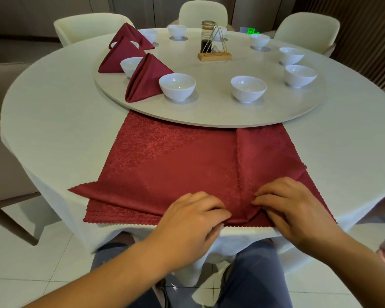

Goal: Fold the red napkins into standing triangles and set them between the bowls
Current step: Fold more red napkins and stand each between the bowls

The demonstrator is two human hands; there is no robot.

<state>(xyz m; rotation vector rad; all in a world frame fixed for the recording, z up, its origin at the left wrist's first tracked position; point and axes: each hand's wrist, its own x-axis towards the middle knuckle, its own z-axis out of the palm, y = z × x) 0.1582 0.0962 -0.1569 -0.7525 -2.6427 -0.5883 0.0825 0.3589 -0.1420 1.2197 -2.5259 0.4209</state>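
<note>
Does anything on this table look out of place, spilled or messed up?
Nothing looks spilled or broken. Only the top napkin lies askew on the stack beneath it, its left corner poking out sideways past the stack's edge.

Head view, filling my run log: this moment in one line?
left hand, right hand: pinching top napkin | folded napkins: three standing | stage: folding

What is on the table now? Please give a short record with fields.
hands: left hand and right hand pinch the top napkin at its near edge
top napkin: lies flat, partly folded at right
under it: stack of napkins
folded napkins: three, standing between white bowls on the turntable, left side
remaining: no napkins between near and right bowls
</note>
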